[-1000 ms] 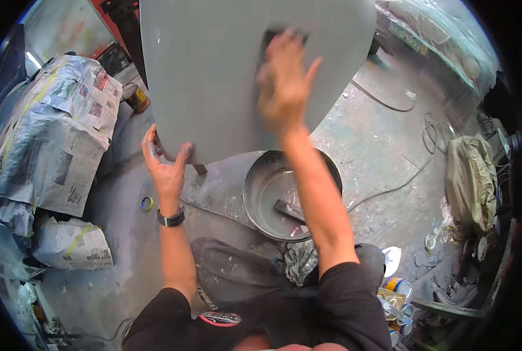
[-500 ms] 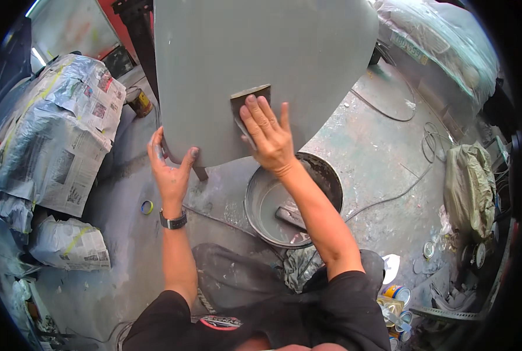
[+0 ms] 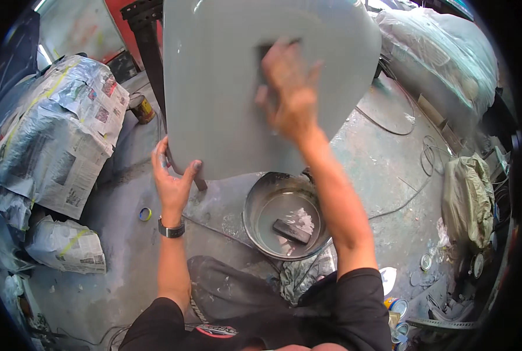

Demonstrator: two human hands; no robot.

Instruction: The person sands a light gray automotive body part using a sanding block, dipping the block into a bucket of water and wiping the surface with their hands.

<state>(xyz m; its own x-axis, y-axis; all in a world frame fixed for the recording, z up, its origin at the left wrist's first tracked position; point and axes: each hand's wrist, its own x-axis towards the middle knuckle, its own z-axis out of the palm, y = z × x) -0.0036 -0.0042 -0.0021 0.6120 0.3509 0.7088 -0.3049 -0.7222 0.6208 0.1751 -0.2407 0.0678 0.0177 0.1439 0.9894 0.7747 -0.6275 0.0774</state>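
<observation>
A large, smooth grey panel stands in front of me, its surface shining wet. My left hand grips its lower left corner, the thumb on the front face and the fingers round the side edge. Higher up, my right hand presses a dark sanding block against the panel face. Motion smears this hand, and its fingers cover most of the block. Below the panel sits a round black bucket of cloudy water, with a dark rectangular block lying in it.
Paper-covered parts fill the left side, near a tin can. A roll of tape lies on the floor. Plastic sheeting drapes a large object at the far right. A cable crosses the floor; several cans stand lower right.
My right hand has slid the sanding block up and slightly right across the panel. My left hand keeps its hold on the corner. The whole view has shifted a little, showing more of the bucket.
</observation>
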